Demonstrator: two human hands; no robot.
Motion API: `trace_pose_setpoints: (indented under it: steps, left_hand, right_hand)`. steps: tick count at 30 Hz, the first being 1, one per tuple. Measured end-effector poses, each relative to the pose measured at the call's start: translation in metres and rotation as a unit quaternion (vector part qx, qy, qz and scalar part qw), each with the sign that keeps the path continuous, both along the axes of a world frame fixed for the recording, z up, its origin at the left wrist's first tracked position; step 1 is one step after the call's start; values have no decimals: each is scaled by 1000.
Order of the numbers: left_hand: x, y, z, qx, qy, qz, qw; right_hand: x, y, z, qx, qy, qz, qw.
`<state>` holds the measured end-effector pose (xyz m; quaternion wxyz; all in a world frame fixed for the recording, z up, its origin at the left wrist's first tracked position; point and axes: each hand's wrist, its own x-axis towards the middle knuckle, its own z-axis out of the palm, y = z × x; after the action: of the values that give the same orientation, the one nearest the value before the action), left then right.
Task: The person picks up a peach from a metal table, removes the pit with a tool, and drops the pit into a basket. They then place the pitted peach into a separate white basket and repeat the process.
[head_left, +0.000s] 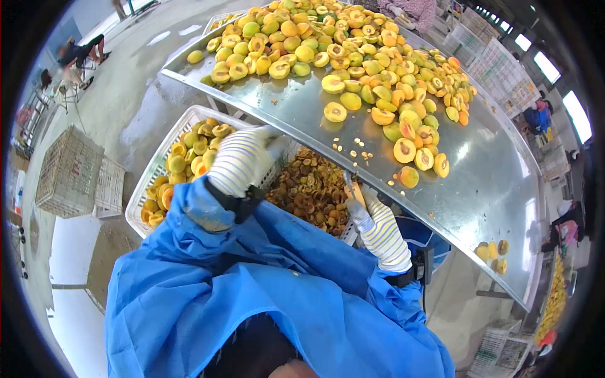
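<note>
The right hand (384, 238), at four o'clock, is closed around a wooden-handled tool (358, 193) at three o'clock, probably light and stiff, best held by the handle. The left hand (238, 160), at ten o'clock, is blurred: grip untellable. Fruit (356, 65) on the bench (476, 205), at one o'clock, looks soft and slippery; cup it lightly by the skin.

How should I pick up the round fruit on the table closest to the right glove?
Probably pinch the round fruit by its curved sides, coming from the person's side, over the near edge of the table. It sits close to that edge, while cut halves crowd behind it.
</note>
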<state>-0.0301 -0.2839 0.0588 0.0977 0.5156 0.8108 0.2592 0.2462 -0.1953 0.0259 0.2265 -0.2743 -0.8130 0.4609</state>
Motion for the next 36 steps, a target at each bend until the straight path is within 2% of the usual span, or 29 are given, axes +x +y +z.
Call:
trace_pose_setpoints:
  steps: [1,2,3,5,7,9,11,14,17,18,19,21,22,24,27,30,32,33,34,36]
  left_hand:
    - [-13,-8,3,-48,33,26,998]
    - [-34,-6,-12,-66,160,16,985]
    - [-37,0,-11,-38,233,17,972]
    - [-46,29,-16,14,187,6,982]
    - [-51,73,-27,4,123,-34,992]
    - [-42,122,-31,-41,56,-53,996]
    - [-32,168,-34,-83,67,-43,993]
    - [-14,204,-27,-238,-8,-40,970]
    - [-10,225,-63,-125,31,-49,990]
    - [-6,225,-64,-92,14,-54,994]
    - [-6,222,-65,-67,-88,-68,992]
    - [-2,204,-63,-17,-285,-91,954]
    - [10,193,-60,57,-455,-75,885]
    - [23,157,-42,66,-650,-99,751]
    - [52,100,-18,139,-753,-158,624]
    - [71,67,-20,152,-785,-163,578]
    - [83,57,-28,180,-763,-165,599]
    - [87,54,-29,194,-752,-167,608]
    - [90,50,-28,189,-762,-169,595]
    - [95,44,-16,172,-818,-157,525]
  right_hand:
    - [0,0,1,25,-16,2,1000]
    - [-1,0,1,50,-31,4,998]
    - [-1,0,1,75,-48,7,996]
    - [-5,-3,7,54,-37,13,998]
    - [-8,-5,12,17,-22,10,1000]
    - [-8,-2,9,24,-19,0,1000]
    - [-7,-1,3,46,-5,-15,999]
    - [-5,2,0,18,6,-23,1000]
    - [-1,4,-2,-28,30,-27,999]
    - [-1,3,-2,-65,47,-29,996]
    - [0,2,-2,-102,66,-31,992]
    - [2,-1,8,-214,84,-48,972]
    - [2,-2,11,-271,92,-55,957]
    - [-2,-3,5,-267,140,-59,952]
    - [-7,-5,2,-260,165,-81,948]
    - [-15,-11,0,-231,188,-110,948]
    - [-17,-8,-7,-199,199,-129,951]
    - [-15,-10,3,-238,188,-133,943]
    - [-13,-12,14,-278,177,-138,934]
    - [-11,-11,11,-271,178,-137,936]
